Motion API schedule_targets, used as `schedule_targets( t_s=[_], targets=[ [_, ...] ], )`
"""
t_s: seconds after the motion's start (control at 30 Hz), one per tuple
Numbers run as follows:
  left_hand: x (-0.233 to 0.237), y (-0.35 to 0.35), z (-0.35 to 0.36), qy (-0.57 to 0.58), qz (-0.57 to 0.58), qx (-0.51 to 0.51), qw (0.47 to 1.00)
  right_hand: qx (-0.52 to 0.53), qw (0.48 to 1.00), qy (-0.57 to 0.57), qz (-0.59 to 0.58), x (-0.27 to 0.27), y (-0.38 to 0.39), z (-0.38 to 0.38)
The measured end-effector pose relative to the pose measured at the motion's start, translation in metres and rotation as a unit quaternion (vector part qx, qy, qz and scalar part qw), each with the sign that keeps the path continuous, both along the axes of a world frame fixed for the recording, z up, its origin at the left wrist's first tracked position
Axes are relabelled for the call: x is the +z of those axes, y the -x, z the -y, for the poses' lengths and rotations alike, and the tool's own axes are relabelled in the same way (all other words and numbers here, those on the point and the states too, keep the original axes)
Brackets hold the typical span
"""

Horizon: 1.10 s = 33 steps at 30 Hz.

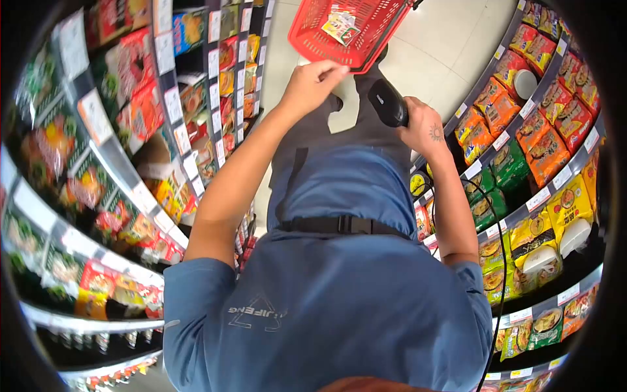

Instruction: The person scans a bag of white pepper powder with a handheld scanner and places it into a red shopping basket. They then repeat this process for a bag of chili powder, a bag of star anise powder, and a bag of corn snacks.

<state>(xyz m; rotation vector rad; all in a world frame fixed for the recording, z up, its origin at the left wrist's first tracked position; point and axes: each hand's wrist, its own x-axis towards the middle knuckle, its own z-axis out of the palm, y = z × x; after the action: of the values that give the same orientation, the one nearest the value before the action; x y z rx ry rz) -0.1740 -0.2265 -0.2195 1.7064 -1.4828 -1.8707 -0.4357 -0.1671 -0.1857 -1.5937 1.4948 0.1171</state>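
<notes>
A red shopping basket (pixel 320 51) is at the top centre, with a small pile of colourful packets (pixel 341 25) inside. My left hand (pixel 310 87) is at the basket's near rim, its fingers curled and pressed against the edge. My right hand (pixel 423 125) is wrapped round the end of a black handheld device (pixel 388 104) with a rounded head. The device is over my dark trousers, just below the basket's near right corner. A thin black cable (pixel 503 261) runs down past my right arm.
Shelves of packaged food with price labels (pixel 96 117) curve along the left side. On the right are more shelves with orange packets (pixel 502 113), green packs (pixel 509 163) and yellow packs (pixel 570 204). Pale floor tiles (pixel 450 29) show between them.
</notes>
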Motion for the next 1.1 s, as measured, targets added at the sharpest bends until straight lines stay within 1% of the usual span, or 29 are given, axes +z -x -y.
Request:
schedule_targets(
  t_s=[0.07, 0.1, 0.17, 0.2, 0.27, 0.33, 0.4, 0.43, 0.5, 0.53, 0.57, 0.6, 0.63, 0.67, 0.7, 0.77, 0.8, 0.83, 0.9, 0.93, 0.97, 1.0, 1.03, 1.07, 1.1],
  targets=[
    [-0.076, -0.013, -0.008, -0.042, 0.071, -0.003, 0.997, -0.004, 0.999, -0.041, -0.007, -0.022, 0.004, 0.008],
    [-0.11, -0.018, -0.011, -0.086, 0.074, 0.013, 0.993, 0.001, 0.999, -0.038, -0.011, -0.037, 0.004, 0.008],
    [-0.163, -0.023, -0.009, -0.164, 0.109, 0.042, 0.979, -0.003, 1.0, -0.025, -0.011, -0.064, 0.0, 0.014],
    [-0.19, -0.025, -0.008, -0.173, 0.106, 0.038, 0.979, -0.017, 0.999, -0.048, -0.002, -0.074, -0.005, 0.017],
    [-0.252, -0.026, -0.003, -0.229, 0.108, 0.081, 0.964, -0.032, 0.996, -0.079, 0.004, -0.098, -0.015, 0.022],
    [-0.323, -0.029, 0.003, -0.256, 0.096, 0.094, 0.957, -0.084, 0.983, -0.16, 0.015, -0.125, -0.027, 0.022],
    [-0.397, -0.029, 0.011, -0.283, 0.084, 0.105, 0.95, -0.117, 0.975, -0.189, 0.016, -0.16, -0.039, 0.007],
    [-0.422, -0.025, 0.018, -0.287, 0.083, 0.106, 0.948, -0.138, 0.971, -0.193, 0.019, -0.175, -0.045, 0.003],
    [-0.461, -0.007, 0.036, -0.371, 0.063, 0.18, 0.909, -0.155, 0.966, -0.203, 0.042, -0.199, -0.058, 0.001],
    [-0.485, -0.002, 0.038, -0.401, 0.053, 0.184, 0.896, -0.161, 0.963, -0.21, 0.056, -0.209, -0.063, 0.005],
    [-0.503, 0.003, 0.035, -0.409, 0.059, 0.182, 0.892, -0.167, 0.959, -0.219, 0.073, -0.217, -0.068, 0.009],
    [-0.514, 0.011, 0.038, -0.432, 0.058, 0.22, 0.873, -0.166, 0.955, -0.236, 0.073, -0.225, -0.071, 0.009],
    [-0.531, 0.015, 0.035, -0.45, 0.054, 0.258, 0.853, -0.166, 0.953, -0.243, 0.076, -0.232, -0.073, 0.013],
    [-0.544, 0.017, 0.029, -0.444, 0.054, 0.302, 0.842, -0.174, 0.954, -0.227, 0.089, -0.237, -0.073, 0.018],
    [-0.565, 0.016, 0.02, -0.448, 0.053, 0.3, 0.841, -0.182, 0.955, -0.211, 0.099, -0.241, -0.071, 0.02],
    [-0.602, 0.015, 0.007, -0.498, 0.055, 0.352, 0.791, -0.2, 0.949, -0.228, 0.087, -0.249, -0.067, 0.017],
    [-0.606, 0.019, 0.007, -0.504, 0.075, 0.376, 0.774, -0.213, 0.947, -0.223, 0.084, -0.252, -0.065, 0.016],
    [-0.605, 0.022, 0.007, -0.507, 0.073, 0.373, 0.773, -0.227, 0.946, -0.217, 0.082, -0.253, -0.063, 0.015],
    [-0.601, 0.023, 0.006, -0.451, 0.065, 0.379, 0.805, -0.22, 0.949, -0.221, 0.057, -0.255, -0.059, 0.011],
    [-0.597, 0.026, 0.006, -0.428, 0.102, 0.394, 0.807, -0.21, 0.951, -0.222, 0.037, -0.254, -0.059, 0.01],
    [-0.587, 0.025, 0.005, -0.423, 0.099, 0.396, 0.809, -0.208, 0.953, -0.217, 0.038, -0.251, -0.06, 0.009],
    [-0.582, 0.021, -0.001, -0.379, 0.11, 0.36, 0.846, -0.204, 0.956, -0.208, 0.039, -0.247, -0.06, 0.009],
    [-0.565, 0.021, 0.008, -0.331, 0.119, 0.323, 0.879, -0.2, 0.959, -0.197, 0.039, -0.241, -0.062, 0.011],
    [-0.538, 0.017, 0.009, -0.208, 0.144, 0.213, 0.944, -0.196, 0.96, -0.195, 0.038, -0.234, -0.065, 0.013],
    [-0.491, 0.02, 0.027, -0.192, 0.138, 0.174, 0.956, -0.195, 0.963, -0.183, 0.037, -0.223, -0.067, 0.018]
  ],
)
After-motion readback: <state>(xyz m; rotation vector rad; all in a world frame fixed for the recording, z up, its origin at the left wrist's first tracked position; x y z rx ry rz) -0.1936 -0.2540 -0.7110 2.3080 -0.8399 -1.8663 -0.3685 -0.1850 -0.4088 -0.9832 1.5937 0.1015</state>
